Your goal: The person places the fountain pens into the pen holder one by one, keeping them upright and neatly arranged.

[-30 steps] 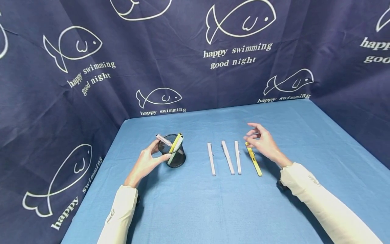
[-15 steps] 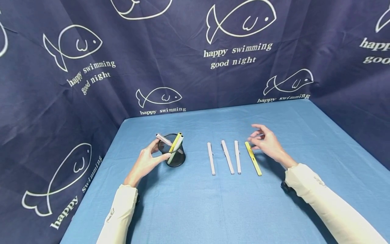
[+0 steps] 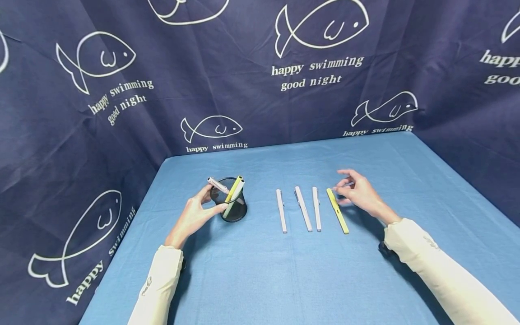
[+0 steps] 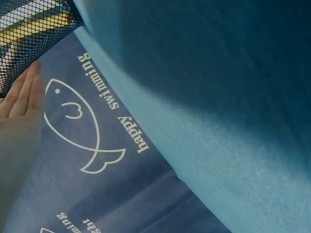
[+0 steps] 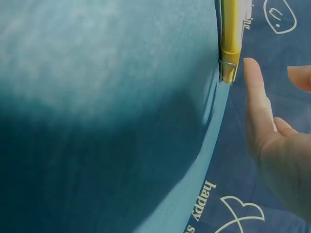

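A: What do we find farthest left?
B: We see a creased cream left sleeve (image 3: pixel 156 284), then the left hand (image 3: pixel 194 218), thumb and fingers pinching one round, black wire-mesh cup (image 3: pixel 241 214) at the left of the blue, cloth-covered surface (image 3: pixel 260 275).
A: How many pens do we count inside?
B: Three, all slanting: a pale pink pen (image 3: pixel 218 185), a slanting yellow pen (image 3: pixel 235 187) and a whitish pen (image 3: pixel 240 188), partly visible through the weave.
A: And right of the cup?
B: Four slim, straight ones lie with their clips toward the far end: a first pale pen (image 3: pixel 281 211), then a second pale pen (image 3: pixel 303 209) and third pale pen (image 3: pixel 317 210) closer together, then a lying yellow pen (image 3: pixel 338 212) with a dark slot in its barrel.
A: The right hand (image 3: pixel 360 193)?
B: Just beside that one's far end, fingers relaxed and slightly spread, holding nothing. Farthest right, we see the loose cream right sleeve (image 3: pixel 443 266).
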A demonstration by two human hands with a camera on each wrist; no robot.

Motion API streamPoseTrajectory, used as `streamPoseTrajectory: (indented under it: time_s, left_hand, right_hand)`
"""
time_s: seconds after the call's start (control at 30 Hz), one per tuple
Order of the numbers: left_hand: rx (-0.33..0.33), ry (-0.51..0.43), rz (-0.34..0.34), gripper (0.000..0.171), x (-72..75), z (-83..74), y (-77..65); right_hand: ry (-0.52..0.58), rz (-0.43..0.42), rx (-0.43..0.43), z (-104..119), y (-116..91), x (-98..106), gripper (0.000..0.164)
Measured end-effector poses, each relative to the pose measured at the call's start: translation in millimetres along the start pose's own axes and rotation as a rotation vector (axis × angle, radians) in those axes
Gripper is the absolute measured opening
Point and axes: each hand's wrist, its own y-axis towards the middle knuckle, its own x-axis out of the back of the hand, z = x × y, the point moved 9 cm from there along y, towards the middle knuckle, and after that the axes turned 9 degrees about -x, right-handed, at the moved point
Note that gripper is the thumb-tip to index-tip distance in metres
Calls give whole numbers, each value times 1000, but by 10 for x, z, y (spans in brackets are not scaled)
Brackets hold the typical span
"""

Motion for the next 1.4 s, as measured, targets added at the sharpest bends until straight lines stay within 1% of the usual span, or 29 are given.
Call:
streamPoseTrajectory:
  time_s: [0.13,0.37,0.53,0.8,1.03,1.27,1.4]
  left_hand:
    - [-10,-1,2,81,-8,7,9]
    - [3,-1,0,83,-6,12,5]
    - [6,8,5,83,-9,18,4]
    - [11,8,2,81,-8,2,-1]
    - [-5,5,0,80,-7,-3,6]
    - [-1,7,3,83,-6,8,2]
    - [-7,4,3,81,-3,5,4]
  right_hand:
    - [0,20,-16,-36,-4,1,65]
    - [16,64,-36,-70,-43,-5,63]
    - [3,90,-54,-94,-61,-28,62]
    - [-3,139,-99,-171,-44,-43,63]
    - [-4,159,-135,-207,-45,-49,65]
    - [-12,174,-172,-214,-59,-73,68]
    - [-17,182,-184,-209,-66,-79,68]
